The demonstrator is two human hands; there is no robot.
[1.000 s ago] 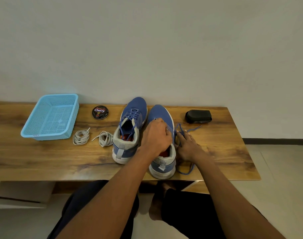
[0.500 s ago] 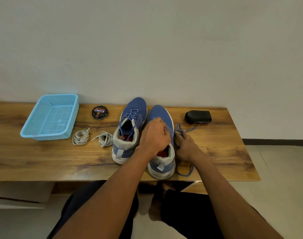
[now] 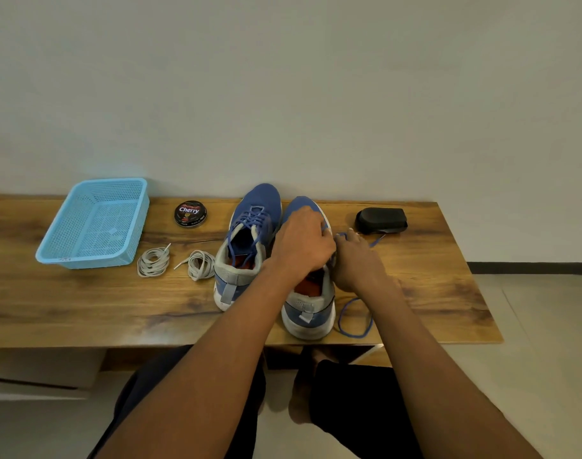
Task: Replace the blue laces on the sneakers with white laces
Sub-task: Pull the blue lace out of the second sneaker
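On the worktop [image 3: 67, 309], left to right: basket [image 3: 94, 223], two coiled white laces [image 3: 153, 261], polish tin [image 3: 190, 214], two sneakers [image 3: 249, 240]. Left hand [image 3: 301, 243] curls over the right-side sneaker [image 3: 307, 313] — right hand [image 3: 357, 261] pinches its blue lace [image 3: 354, 318] beside it.

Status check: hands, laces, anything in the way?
Both hands on right sneaker: left hand over its tongue, right hand pulling blue lace. White laces untouched. Nothing in the way.
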